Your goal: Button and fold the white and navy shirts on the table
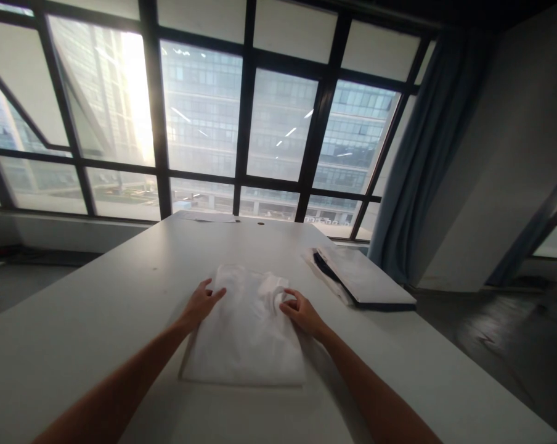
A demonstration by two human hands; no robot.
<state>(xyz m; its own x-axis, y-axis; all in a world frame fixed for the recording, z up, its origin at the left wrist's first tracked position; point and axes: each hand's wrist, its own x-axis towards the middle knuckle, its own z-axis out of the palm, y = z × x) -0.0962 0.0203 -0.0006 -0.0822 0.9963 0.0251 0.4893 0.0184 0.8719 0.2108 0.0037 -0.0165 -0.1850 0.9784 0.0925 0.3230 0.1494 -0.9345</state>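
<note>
A folded white garment (pixel 244 333) lies flat on the white table (pixel 98 308), in front of me. My left hand (pixel 203 303) rests on its left edge with the fingers spread flat on the cloth. My right hand (pixel 300 311) is at the garment's upper right, fingers curled and pinching a raised fold of the cloth near the collar.
A stack of folded clothes, white on top of dark (pixel 361 280), sits at the table's right edge. Two small dark spots (pixel 260 223) mark the far end of the table. Large windows (pixel 199 117) and a blue curtain (pixel 426 160) stand behind; the floor drops off to the right.
</note>
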